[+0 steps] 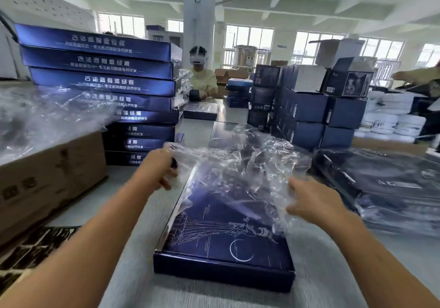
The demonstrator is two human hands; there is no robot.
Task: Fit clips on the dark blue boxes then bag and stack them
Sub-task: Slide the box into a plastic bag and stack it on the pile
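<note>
A flat dark blue box (221,243) with white line art lies on the grey table in front of me, long side pointing away. A clear plastic bag (240,165) covers its far half, crumpled and lifted. My left hand (158,165) grips the bag's left edge at the box's far left corner. My right hand (307,198) holds the bag's right side, fingers curled into the film. A tall stack of dark blue boxes (107,81) stands at the left rear.
A brown carton (47,176) with loose plastic on top sits at left. Bagged dark boxes (385,184) lie at right. Small blue cartons (307,110) are piled behind them. A person (202,79) wearing a headset works at the table's far end.
</note>
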